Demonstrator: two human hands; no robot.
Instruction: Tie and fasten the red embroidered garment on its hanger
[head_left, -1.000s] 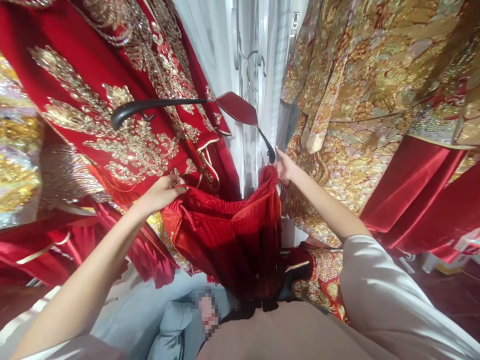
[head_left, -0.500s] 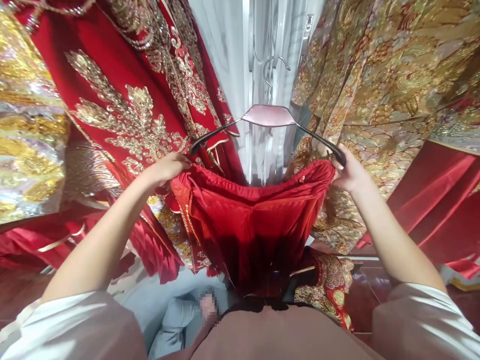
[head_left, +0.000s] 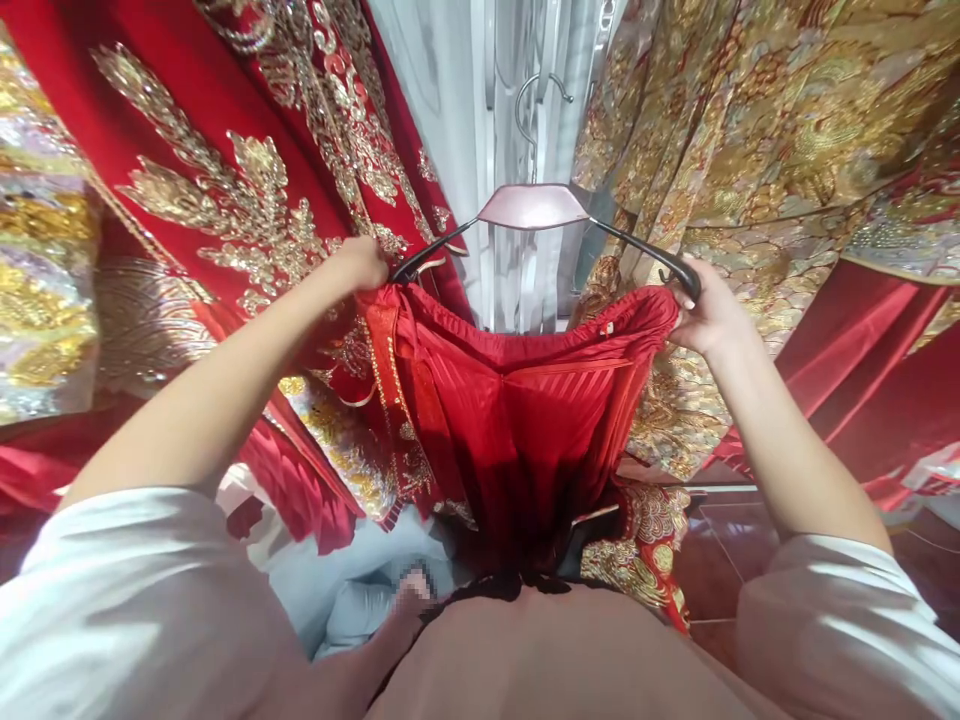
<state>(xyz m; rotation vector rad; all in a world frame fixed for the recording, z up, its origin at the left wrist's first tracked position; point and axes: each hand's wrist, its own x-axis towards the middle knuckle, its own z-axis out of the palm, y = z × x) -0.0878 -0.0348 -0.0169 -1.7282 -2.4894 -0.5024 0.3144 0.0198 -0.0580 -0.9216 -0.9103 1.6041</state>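
A red skirt [head_left: 517, 420] with a gathered elastic waistband hangs stretched between my hands, and gold trim runs down its left side. My left hand [head_left: 364, 266] is closed on the left end of the waistband, beside the hanger's left arm. At the other end my right hand [head_left: 709, 305] grips the waistband close to the hanger's black right tip, with the thumb in front. The hanger [head_left: 534, 207], with a pinkish middle plate, black arms and a metal hook, lies above the waistband. My left fingers are mostly hidden.
A red garment with gold sequin embroidery [head_left: 255, 190] hangs at the left. Gold brocade garments [head_left: 787, 130] hang at the right. Pale curtain-like material [head_left: 439, 70] stands behind the hanger. Below are a red-and-gold patterned cloth [head_left: 637, 560], reddish floor tiles [head_left: 724, 560] and a person's grey-clad leg [head_left: 356, 615].
Both hands, the skirt and the hanger sit higher in view. My left hand has moved up and right, bringing the waistband's left end up against the hanger's left tip.
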